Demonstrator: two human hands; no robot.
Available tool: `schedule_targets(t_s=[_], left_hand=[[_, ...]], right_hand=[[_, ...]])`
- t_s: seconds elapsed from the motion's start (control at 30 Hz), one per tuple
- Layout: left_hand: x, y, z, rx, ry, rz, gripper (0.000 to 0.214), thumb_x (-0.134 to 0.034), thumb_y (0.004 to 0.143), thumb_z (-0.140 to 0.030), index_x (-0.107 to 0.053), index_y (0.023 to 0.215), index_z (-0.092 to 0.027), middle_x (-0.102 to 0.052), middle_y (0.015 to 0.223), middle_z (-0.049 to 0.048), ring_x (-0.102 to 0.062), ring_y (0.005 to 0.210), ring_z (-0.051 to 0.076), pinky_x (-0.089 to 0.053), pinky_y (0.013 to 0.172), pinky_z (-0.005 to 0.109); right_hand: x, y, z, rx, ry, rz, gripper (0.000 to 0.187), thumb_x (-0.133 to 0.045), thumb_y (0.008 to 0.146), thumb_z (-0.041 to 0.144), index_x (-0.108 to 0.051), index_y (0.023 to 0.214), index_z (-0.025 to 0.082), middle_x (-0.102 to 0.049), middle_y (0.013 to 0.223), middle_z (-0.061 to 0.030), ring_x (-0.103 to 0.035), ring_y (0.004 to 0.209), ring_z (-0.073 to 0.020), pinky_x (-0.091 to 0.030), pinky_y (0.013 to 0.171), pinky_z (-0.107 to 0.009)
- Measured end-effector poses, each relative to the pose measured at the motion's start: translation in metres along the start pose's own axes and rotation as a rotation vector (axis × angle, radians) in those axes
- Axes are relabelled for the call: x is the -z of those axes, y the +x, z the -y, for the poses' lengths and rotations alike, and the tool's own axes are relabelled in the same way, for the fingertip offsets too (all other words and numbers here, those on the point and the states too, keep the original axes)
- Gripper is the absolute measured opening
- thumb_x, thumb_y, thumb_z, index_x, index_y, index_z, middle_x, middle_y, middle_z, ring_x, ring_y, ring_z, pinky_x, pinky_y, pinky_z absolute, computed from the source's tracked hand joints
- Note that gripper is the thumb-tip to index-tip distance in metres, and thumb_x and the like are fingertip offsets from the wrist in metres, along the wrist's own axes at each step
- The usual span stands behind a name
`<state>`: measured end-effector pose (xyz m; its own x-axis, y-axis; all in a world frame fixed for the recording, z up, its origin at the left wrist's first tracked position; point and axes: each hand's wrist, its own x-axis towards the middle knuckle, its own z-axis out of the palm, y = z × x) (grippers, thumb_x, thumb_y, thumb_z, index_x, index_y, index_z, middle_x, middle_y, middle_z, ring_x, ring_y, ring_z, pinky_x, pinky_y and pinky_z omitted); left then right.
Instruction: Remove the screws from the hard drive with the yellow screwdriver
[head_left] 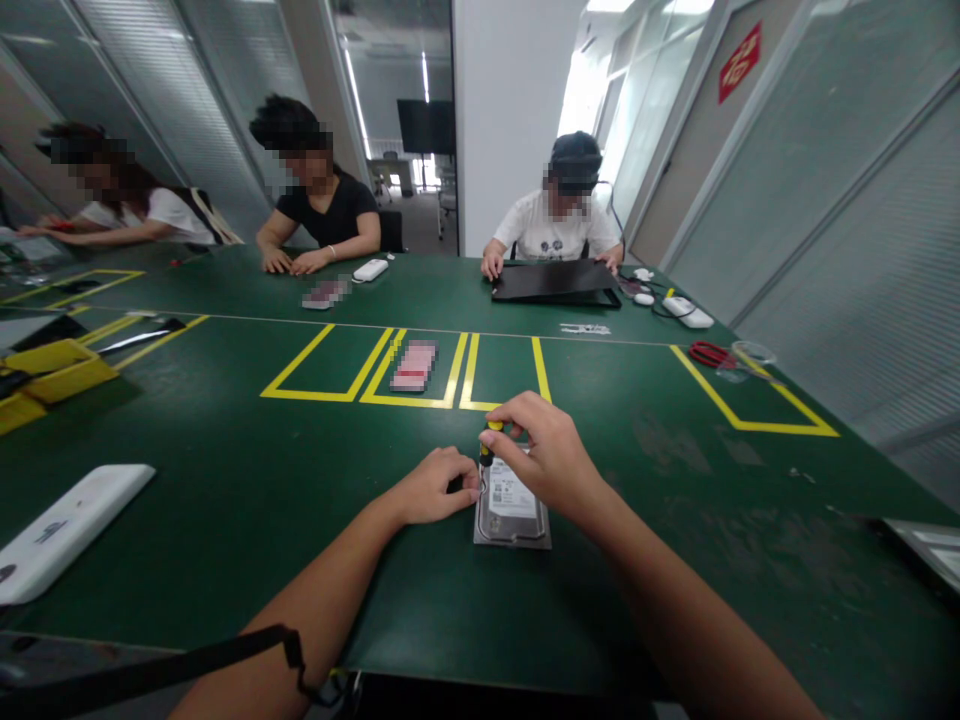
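"What's that right hand [536, 450] grasping?"

"A black-and-yellow screwdriver [487, 447], held by its handle between thumb and fingers. It stands nearly upright over the left side of a silver, rectangular metal hard drive with a white printed label [514, 508], which lies flat just below the centre of the frame."

"And the left hand [439, 487]?"

"Fingers curled, tips at the drive's left edge, close to the screwdriver's lower end. I can't tell whether they pinch something or only rest there."

"What's around them?"

"The drive lies on a broad green tabletop [300, 560]. Beyond it, near the centre, a pink rectangular object [415, 366], its details blurred, sits within a yellow tape outline [409, 404]. At the lower left there's a long white case with rounded corners [75, 530]. Upper right of centre, a person in a white shirt [555, 228] holds a flat black panel [555, 283], a hand at either side."
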<state>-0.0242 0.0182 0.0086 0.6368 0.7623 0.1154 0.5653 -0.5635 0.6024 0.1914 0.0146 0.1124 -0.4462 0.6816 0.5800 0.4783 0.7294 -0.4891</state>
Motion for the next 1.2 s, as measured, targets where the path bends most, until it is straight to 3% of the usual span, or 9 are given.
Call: schedule_targets(t_s=[0.5, 0.7, 1.2], left_hand=[[0.0029, 0.0007, -0.0025, 0.011, -0.002, -0.007, 0.019, -0.062, 0.089, -0.038, -0.060, 0.087, -0.019, -0.064, 0.083, 0.0000, -0.055, 0.082, 0.019, -0.038, 0.077, 0.031], [0.0003, 0.0000, 0.0007, 0.004, -0.009, -0.015, 0.016, -0.062, 0.089, -0.035, -0.059, 0.088, -0.019, -0.065, 0.084, -0.0001, -0.056, 0.083, 0.019, -0.039, 0.078, 0.030], [0.0042, 0.0008, -0.0048, 0.023, -0.017, 0.002, 0.017, -0.062, 0.088, -0.037, -0.059, 0.089, -0.019, -0.065, 0.083, 0.0001, -0.055, 0.082, 0.020, -0.038, 0.079, 0.031]], right_hand=[[0.0020, -0.0003, 0.0031, 0.009, 0.034, 0.019, 0.011, -0.059, 0.088, 0.019, -0.065, 0.097, 0.018, -0.068, 0.091, -0.0027, -0.059, 0.081, -0.0148, -0.044, 0.073, -0.029], [0.0005, 0.0009, 0.0040, 0.016, 0.063, 0.021, 0.012, -0.064, 0.090, 0.026, -0.066, 0.098, 0.017, -0.065, 0.094, -0.0040, -0.058, 0.085, -0.0147, -0.044, 0.074, -0.028], [-0.0020, -0.0004, 0.0022, 0.025, 0.059, 0.000, 0.011, -0.060, 0.092, 0.025, -0.066, 0.099, 0.019, -0.067, 0.097, -0.0046, -0.060, 0.091, -0.0168, -0.046, 0.081, -0.032]])
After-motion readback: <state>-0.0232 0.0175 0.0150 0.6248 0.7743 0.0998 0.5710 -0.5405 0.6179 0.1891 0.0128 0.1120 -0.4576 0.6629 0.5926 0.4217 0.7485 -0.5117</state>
